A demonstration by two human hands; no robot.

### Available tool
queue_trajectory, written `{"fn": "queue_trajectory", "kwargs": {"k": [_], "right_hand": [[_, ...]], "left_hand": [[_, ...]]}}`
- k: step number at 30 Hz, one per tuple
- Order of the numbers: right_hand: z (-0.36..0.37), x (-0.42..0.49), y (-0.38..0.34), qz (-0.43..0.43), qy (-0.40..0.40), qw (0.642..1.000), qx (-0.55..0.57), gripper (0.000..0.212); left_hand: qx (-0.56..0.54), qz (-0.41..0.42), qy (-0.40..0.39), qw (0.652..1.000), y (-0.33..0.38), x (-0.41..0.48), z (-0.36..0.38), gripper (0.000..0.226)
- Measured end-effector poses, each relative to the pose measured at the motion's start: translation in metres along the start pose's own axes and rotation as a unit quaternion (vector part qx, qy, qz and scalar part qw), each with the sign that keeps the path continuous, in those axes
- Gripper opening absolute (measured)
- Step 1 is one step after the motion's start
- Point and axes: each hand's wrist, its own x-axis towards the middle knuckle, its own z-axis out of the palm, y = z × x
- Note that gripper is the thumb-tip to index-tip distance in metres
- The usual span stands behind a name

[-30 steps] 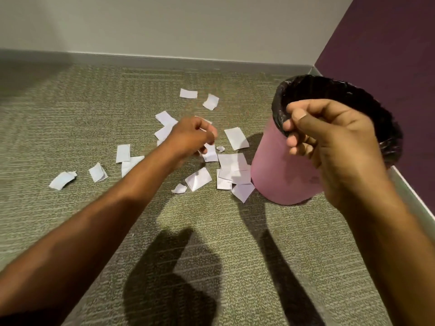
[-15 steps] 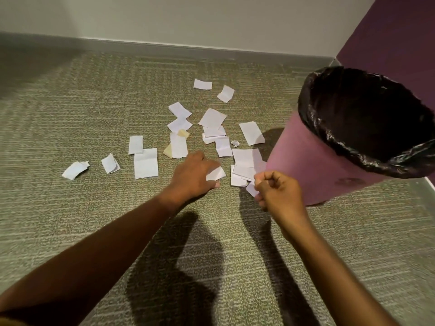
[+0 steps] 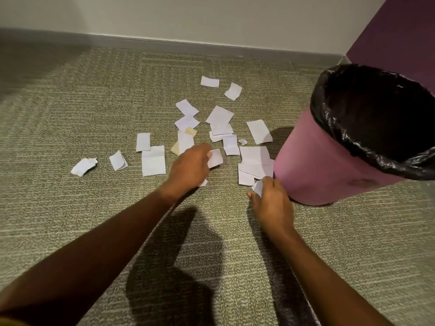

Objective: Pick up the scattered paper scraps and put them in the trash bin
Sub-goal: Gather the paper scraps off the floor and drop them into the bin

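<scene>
Several white paper scraps lie scattered on the green-grey carpet, most of them left of the pink trash bin with its black liner. My left hand is low over the carpet and pinches a white scrap; another small scrap peeks out under it. My right hand is down beside the bin's base, fingers curled round a small white scrap. A stack of scraps lies just beyond it against the bin.
A grey baseboard and pale wall run along the back. A purple wall stands behind the bin at the right. A tan scrap lies among the white ones. Bare carpet stretches to the left and in the foreground.
My right hand has come down from above the bin's rim to the floor and taken a scrap. My left hand has drawn back toward me and lifted a scrap.
</scene>
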Motion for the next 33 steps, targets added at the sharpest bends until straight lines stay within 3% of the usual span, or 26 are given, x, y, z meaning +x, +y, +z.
{"fn": "queue_trajectory", "kwargs": {"k": [6,12,17,19,27,33], "right_hand": [[0.005,0.005,0.002,-0.052,0.006,0.997,-0.054,0.025],[0.006,0.005,0.005,-0.082,-0.007,0.992,-0.101,0.031],[0.008,0.006,0.007,-0.099,-0.007,0.99,-0.095,0.036],[0.01,0.006,0.008,-0.1,-0.003,0.991,-0.088,0.036],[0.005,0.006,0.003,-0.053,-0.005,0.998,-0.045,0.039],[0.01,0.001,0.011,-0.035,0.035,0.999,0.01,0.012]], "left_hand": [[-0.082,-0.004,-0.061,0.995,-0.015,-0.009,-0.018,0.016],[-0.045,0.026,-0.11,0.993,-0.034,-0.018,-0.009,0.007],[0.023,0.063,-0.122,0.99,-0.039,-0.029,-0.001,0.051],[0.038,0.076,-0.121,0.989,-0.037,-0.031,0.0,0.058],[0.065,0.045,-0.131,0.988,-0.029,-0.028,-0.006,0.036],[0.081,0.028,-0.114,0.99,-0.018,-0.027,-0.002,0.032]]}}
